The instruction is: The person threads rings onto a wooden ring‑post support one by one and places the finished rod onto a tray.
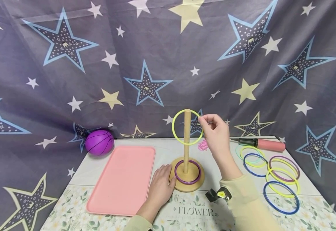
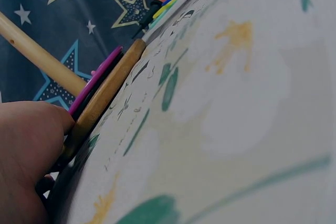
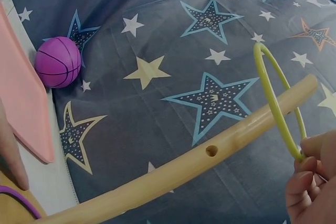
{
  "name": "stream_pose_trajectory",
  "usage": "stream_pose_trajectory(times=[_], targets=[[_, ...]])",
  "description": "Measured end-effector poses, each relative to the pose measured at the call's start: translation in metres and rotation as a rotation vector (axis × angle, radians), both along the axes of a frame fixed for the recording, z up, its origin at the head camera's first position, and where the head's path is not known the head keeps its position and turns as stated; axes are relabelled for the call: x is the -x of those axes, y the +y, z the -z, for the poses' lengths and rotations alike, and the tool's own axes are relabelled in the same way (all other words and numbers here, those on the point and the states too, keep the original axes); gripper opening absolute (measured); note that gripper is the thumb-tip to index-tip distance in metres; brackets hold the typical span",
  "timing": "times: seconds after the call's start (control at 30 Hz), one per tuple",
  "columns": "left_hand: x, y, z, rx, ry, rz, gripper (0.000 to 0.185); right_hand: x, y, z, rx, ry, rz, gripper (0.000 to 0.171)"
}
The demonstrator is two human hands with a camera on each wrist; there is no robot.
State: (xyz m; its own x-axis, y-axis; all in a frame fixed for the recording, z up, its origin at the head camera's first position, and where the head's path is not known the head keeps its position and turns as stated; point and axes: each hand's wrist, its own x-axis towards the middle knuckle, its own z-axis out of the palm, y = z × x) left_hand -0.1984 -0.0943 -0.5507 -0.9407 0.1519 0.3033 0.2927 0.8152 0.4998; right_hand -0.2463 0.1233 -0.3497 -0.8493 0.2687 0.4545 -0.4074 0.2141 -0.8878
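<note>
Gray star-print backdrop [image 1: 162, 45] fills the rear. White table [image 1: 76, 176] in front, floral print nearest the person, word "FLOWER" on it. Pink tray [image 1: 124, 179] lies flat, left of the stand. Wooden stand [image 1: 186, 154] stands upright mid-table: round base [image 1: 183, 187], tall post. Left hand [image 1: 160, 186] rests at the base's left edge, fingers relaxed, fairly straight, touching the wood. Right hand [image 1: 217, 133] is up by the post top, thumb and fingers pinching the yellow ring's right side. Purple ball [image 1: 99, 142] at back left, beyond the tray's far corner. Pump [image 1: 270, 145] with pink barrel and black end lies back right. Yellow ring [image 1: 186, 144] is tilted up on edge, around the post near its tip; right wrist view shows the post running through it. Purple ring [image 1: 187, 183] lies on the base, around the post. Loose rings [image 1: 283, 212], blue, yellow, purple, mint, overlap at right. Small pink piece [image 1: 203, 145] behind the stand, detail unclear.
</note>
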Motion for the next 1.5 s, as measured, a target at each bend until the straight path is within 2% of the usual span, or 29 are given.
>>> stream_pose_trajectory(times=[0.5, 1.13, 1.3, 1.5], targets=[[0.0, 0.001, 0.001, 0.006, -0.007, 0.003, 0.055, 0.004, 0.003, 0.033, 0.018, -0.099, -0.005, 0.019], [0.003, 0.0, 0.001, 0.022, -0.024, -0.009, 0.058, 0.003, 0.01, 0.09, 0.014, -0.221, -0.037, 0.015], [0.003, -0.001, 0.001, 0.024, -0.02, -0.011, 0.058, 0.002, 0.009, 0.101, 0.057, -0.25, -0.06, 0.014], [0.003, 0.0, 0.001, 0.013, -0.035, -0.012, 0.059, 0.0, 0.011, 0.12, 0.019, -0.299, -0.062, 0.016]])
